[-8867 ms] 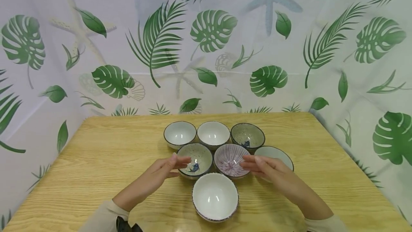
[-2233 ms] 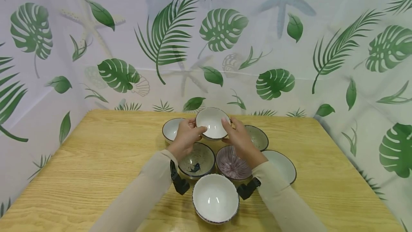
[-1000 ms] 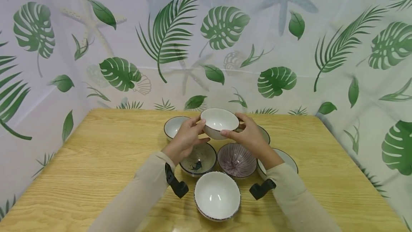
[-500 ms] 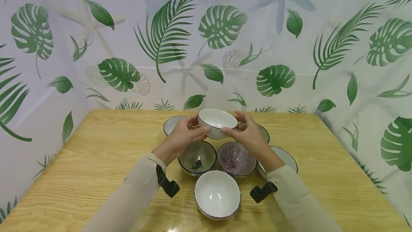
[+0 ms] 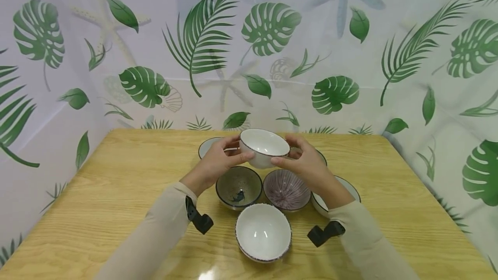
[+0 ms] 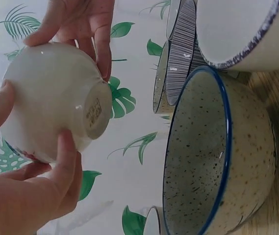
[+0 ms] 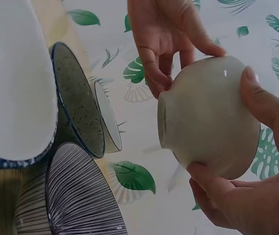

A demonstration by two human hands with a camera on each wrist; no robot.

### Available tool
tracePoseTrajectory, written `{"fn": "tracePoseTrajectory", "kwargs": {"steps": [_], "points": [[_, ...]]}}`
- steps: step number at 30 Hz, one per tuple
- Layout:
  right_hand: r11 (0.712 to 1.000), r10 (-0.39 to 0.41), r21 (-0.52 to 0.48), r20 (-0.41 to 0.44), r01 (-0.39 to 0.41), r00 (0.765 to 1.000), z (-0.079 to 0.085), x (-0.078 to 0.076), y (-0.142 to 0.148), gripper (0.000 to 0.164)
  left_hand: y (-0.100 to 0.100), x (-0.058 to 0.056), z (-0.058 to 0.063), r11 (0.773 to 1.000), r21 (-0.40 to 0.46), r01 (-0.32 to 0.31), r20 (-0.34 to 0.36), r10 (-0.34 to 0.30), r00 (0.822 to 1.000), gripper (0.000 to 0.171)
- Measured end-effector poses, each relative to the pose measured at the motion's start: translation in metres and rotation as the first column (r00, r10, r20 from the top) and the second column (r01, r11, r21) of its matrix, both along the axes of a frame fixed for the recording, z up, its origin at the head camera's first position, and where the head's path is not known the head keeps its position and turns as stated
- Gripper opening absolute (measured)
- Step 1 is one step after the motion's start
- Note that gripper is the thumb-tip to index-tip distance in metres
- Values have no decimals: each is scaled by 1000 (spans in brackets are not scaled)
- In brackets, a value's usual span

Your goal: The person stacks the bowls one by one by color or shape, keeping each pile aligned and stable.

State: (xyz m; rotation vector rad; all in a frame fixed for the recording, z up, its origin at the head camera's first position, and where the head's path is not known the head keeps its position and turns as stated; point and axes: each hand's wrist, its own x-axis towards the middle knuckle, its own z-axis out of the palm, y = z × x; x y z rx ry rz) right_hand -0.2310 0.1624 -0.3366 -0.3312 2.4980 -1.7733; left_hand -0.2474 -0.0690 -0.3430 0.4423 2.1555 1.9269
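Note:
Both hands hold a white bowl (image 5: pixel 264 142) with a dark rim, raised above the other bowls. My left hand (image 5: pixel 218 161) grips its left side, and my right hand (image 5: pixel 307 165) grips its right side, thumbs at the near side. The bowl's pale underside (image 6: pixel 51 98) shows in the left wrist view, with a small mark inside its foot ring; the right wrist view shows its outer wall (image 7: pixel 217 117). Below stand a speckled bowl (image 5: pixel 239 185) with a blue figure and a purple-striped bowl (image 5: pixel 287 189). Nearest sits a white bowl (image 5: pixel 263 232) with a speckled rim.
A pale bowl (image 5: pixel 208 147) at the back left is partly hidden by the left hand. The right hand covers most of another bowl (image 5: pixel 322 157) at the back right. A pale bowl (image 5: pixel 348 188) stands at the right on the wooden table (image 5: pixel 116 193), before a leaf-printed cloth (image 5: pixel 218 33).
Earliest, both hands were open over the bowls and the white bowl stood mid back row. By 2.2 s ago both hands held it; since then it has shifted slightly right and changed its tilt.

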Motion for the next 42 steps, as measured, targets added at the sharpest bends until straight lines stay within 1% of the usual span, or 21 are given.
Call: {"fn": "tracePoseTrajectory", "kwargs": {"steps": [2, 5, 10, 14, 16, 21, 24, 26, 29, 31, 33, 36, 39, 42], "points": [[998, 33, -54, 18, -32, 999, 1, 2, 2, 85, -1, 1, 1, 1000, 20, 11, -8, -11, 1000, 71], [993, 63, -103, 26, -60, 998, 3, 4, 5, 80, -2, 4, 3, 999, 40, 23, -19, -23, 1000, 67], [987, 95, -136, 28, -90, 995, 2, 9, 9, 79, -4, 8, 3, 1000, 14, 22, -61, -21, 998, 60], [989, 93, -113, 11, -92, 996, -1, 16, 11, 77, -6, 11, -1, 999, -21, 28, -88, -29, 996, 61], [991, 92, -100, 0, -91, 996, -2, 20, 12, 76, -6, 13, -3, 999, -32, 36, -87, -39, 995, 64], [994, 101, -48, -27, -102, 995, -4, 27, 16, 76, -6, 20, -6, 997, -25, 69, -57, -71, 996, 75], [994, 110, -1, -24, -110, 994, -5, 30, 21, 77, -4, 26, -7, 996, -36, 87, -33, -88, 996, 85], [993, 119, 18, -11, -119, 993, -6, 32, 22, 78, -3, 30, -8, 994, -55, 97, -37, -99, 994, 86], [990, 138, 10, -1, -138, 990, -8, 36, 23, 80, -4, 37, -8, 992, -71, 102, -46, -105, 993, 84], [989, 147, -25, 11, -146, 989, -10, 39, 23, 81, -4, 40, -9, 992, -63, 113, -54, -117, 992, 81], [987, 151, -47, 6, -151, 989, -12, 42, 23, 82, -3, 42, -10, 992, -48, 118, -51, -120, 991, 82], [988, 148, -47, -12, -149, 989, -14, 45, 25, 83, -1, 43, -12, 993, -40, 113, -51, -115, 992, 82], [990, 138, -2, -37, -138, 990, -18, 46, 26, 83, 0, 45, -13, 993, -71, 90, -63, -94, 994, 82], [990, 138, -3, -39, -138, 990, -21, 47, 26, 83, 1, 47, -14, 993, -94, 76, -72, -83, 994, 84]]}}
